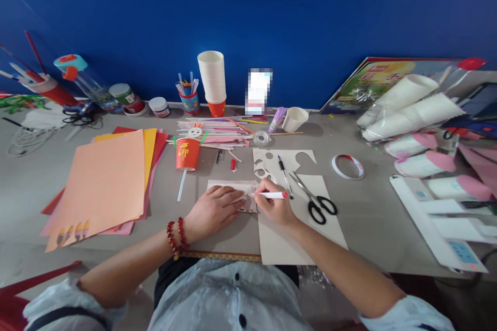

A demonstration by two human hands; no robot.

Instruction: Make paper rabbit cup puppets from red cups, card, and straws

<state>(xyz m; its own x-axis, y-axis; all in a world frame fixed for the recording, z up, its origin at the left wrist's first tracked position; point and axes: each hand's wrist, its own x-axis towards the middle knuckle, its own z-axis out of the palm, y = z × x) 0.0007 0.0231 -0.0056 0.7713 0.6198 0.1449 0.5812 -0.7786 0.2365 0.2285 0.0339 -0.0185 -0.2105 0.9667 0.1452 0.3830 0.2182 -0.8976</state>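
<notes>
Pale rectangular paper (250,186) is lying on the grey bench's (373,222) near side. The flattened left hand (218,208) is pressing it; the right hand (275,206), grasping a red-ended white marker (274,195), is apparently marking, seemingly unfinished.

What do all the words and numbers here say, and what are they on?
I can't read any for sure:
Yellow characters on the lone red paper cup: too blurred.
Characters on the colourful flat printed cover: too blurred.
Label on the round white jar: too small.
Marks on the white ring: too small.
Bright rectangular screen: pixelated.
</notes>
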